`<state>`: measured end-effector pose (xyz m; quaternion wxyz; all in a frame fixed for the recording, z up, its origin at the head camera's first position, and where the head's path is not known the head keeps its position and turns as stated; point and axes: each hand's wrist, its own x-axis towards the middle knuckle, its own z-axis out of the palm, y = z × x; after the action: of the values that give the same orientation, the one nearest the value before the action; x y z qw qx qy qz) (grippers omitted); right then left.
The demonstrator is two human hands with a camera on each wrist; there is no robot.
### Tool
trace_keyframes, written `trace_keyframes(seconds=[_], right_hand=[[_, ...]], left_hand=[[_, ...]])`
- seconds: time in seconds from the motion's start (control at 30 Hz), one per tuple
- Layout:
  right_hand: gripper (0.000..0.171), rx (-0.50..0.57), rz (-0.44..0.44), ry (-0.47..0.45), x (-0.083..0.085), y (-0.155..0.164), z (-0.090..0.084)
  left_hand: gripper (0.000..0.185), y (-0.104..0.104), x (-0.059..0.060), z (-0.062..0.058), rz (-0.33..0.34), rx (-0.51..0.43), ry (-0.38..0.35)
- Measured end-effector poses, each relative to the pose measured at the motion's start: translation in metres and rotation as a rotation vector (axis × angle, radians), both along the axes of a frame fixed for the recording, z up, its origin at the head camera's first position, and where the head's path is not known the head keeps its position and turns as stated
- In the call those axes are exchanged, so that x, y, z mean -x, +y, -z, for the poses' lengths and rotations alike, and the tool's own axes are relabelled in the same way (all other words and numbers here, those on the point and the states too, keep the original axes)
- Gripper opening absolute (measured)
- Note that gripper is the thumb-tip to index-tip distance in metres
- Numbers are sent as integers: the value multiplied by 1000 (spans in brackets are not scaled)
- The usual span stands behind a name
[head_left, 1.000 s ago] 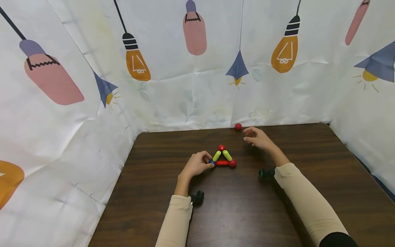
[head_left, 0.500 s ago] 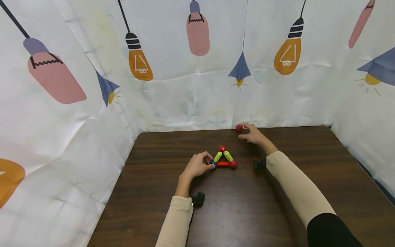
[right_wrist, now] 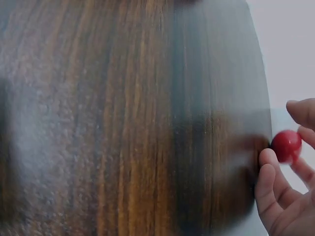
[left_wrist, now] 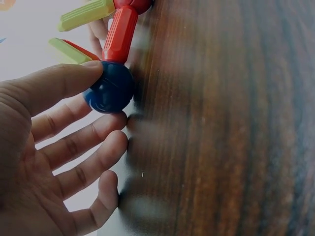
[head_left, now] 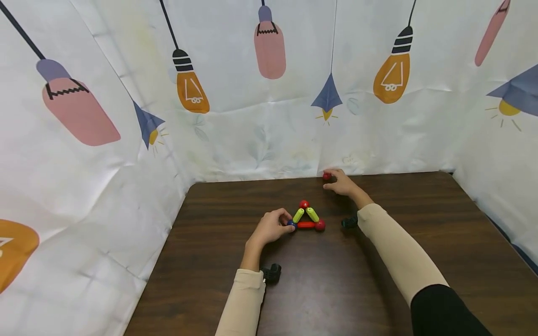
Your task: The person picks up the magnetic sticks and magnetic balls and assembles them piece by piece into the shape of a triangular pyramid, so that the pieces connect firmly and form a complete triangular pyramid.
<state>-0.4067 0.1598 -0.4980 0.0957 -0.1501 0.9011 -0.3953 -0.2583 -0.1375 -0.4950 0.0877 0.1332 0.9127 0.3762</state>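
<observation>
A triangle of toy rods and balls stands near the table's middle: a red rod (head_left: 306, 225) below, two lime-yellow rods (head_left: 312, 214) sloping to a red ball (head_left: 304, 204), another red ball (head_left: 320, 225) at its right corner. My left hand (head_left: 269, 227) pinches the blue ball (left_wrist: 110, 87) at the left corner between thumb and fingers. At the far table edge lies a loose red ball (right_wrist: 286, 146). My right hand (head_left: 342, 183) reaches around it; fingers are behind and beside the ball, while the thumb (right_wrist: 301, 110) stands apart from it.
The dark wooden table (head_left: 319, 289) ends just behind the loose ball, against a white curtain (head_left: 235, 140) printed with lamps. That curtain also rises along the left and right sides. A dark wrist device (head_left: 272, 273) sits on my left wrist.
My right hand has moved left and away from me, up to the loose red ball, with its fingers now around it. The left hand has kept its pinch on the blue ball.
</observation>
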Motion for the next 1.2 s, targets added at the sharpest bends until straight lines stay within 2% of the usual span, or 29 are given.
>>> trace_keyframes(seconds=[0.23, 0.4, 0.73, 0.87, 1.03, 1.2], right_hand=[[40, 7, 72, -10, -9, 2, 4], [37, 75, 99, -63, -20, 3, 7], [41, 264, 97, -90, -49, 5, 6], [43, 390, 111, -90, -63, 4, 5], [43, 553, 127, -55, -82, 1, 1], [42, 631, 138, -27, -101, 0, -3]], left_hand=[[25, 0, -1, -1, 4, 1, 8], [25, 1, -2, -2, 9, 0, 14], [24, 2, -2, -2, -1, 12, 17], [25, 2, -3, -3, 0, 9, 15], [25, 2, -4, -3, -1, 8, 17], [24, 1, -4, -4, 0, 3, 16]])
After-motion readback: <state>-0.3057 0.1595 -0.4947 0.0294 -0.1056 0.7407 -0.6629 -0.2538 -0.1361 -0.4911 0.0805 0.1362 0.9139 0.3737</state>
